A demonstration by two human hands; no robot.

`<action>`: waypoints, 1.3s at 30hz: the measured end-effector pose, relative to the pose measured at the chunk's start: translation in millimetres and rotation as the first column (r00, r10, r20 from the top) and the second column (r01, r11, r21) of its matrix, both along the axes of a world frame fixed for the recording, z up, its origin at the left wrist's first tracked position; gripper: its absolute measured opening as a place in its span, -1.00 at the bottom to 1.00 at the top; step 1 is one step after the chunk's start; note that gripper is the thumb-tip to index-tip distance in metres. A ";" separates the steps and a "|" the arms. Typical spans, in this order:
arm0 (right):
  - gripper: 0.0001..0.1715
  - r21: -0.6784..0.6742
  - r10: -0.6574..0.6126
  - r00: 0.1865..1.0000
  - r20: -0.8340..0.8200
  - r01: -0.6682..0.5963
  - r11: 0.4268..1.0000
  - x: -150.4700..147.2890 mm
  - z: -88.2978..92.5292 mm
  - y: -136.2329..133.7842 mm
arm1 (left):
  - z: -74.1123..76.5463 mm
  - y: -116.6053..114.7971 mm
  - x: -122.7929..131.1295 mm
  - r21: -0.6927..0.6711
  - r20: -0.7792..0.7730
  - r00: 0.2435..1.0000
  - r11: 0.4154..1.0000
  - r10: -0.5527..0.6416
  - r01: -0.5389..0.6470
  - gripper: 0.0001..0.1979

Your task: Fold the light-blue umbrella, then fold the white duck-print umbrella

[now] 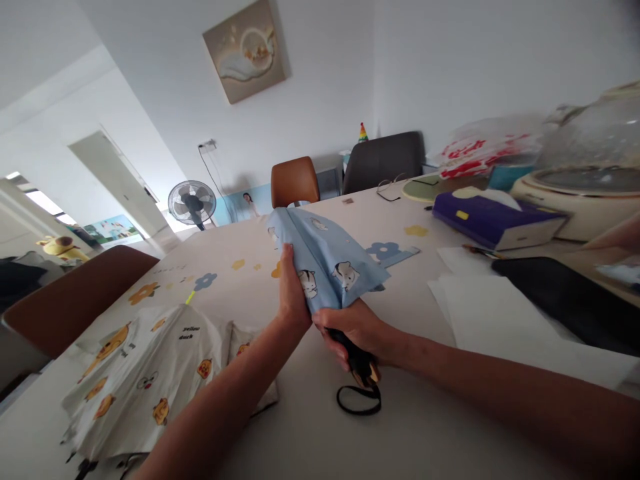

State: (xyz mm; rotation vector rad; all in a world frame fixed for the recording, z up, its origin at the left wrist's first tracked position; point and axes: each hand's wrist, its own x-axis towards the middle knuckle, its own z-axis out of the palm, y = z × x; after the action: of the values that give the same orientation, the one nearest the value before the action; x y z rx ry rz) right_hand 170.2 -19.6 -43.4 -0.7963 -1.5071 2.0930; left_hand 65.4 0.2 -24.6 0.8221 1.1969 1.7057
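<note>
— What's the setting?
— A pale desk [310, 433] printed with small flowers, in a white-walled room. A blue umbrella [325, 263] is held up above its middle.
— Who has it?
— The left hand [293, 293] has its grip closed round the folded cloth. Just below, the right hand [357, 327] has its grip wrapped round the black handle [363, 365], whose wrist loop [357, 400] trails onto the desk.
— How far along does the folding look?
— Partway, I'd judge. The panels lie gathered in flat pleats but flare loose at the far end, and no tie is wound round them.
— Anything else?
— Left of the blue umbrella lies a white duck-print umbrella [150, 373]; right of it, white paper [490, 313].
</note>
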 end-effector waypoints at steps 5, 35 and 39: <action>-0.70 -0.283 0.016 0.991 -0.132 -0.053 0.958 2.1 4.2 6.4 | -19.9 10.7 -7.8 -0.056 -0.013 0.998 0.996 -0.067 0.066 -0.40; -0.79 -0.091 -0.027 0.994 0.108 0.037 0.995 -1.5 7.2 6.7 | 8.4 4.4 -7.0 -0.123 0.372 0.921 0.978 -0.111 0.167 -0.73; -0.85 -0.101 -0.006 0.998 -0.055 0.000 0.995 -1.8 3.8 7.2 | 10.0 2.2 -6.8 -0.128 0.375 0.923 0.981 -0.087 0.144 -0.70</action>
State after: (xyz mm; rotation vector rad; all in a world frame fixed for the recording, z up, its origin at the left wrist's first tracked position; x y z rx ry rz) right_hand 168.4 -12.4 -39.6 -0.7690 -1.3799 2.1854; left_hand 58.6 2.4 -14.6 0.4434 0.9851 1.5628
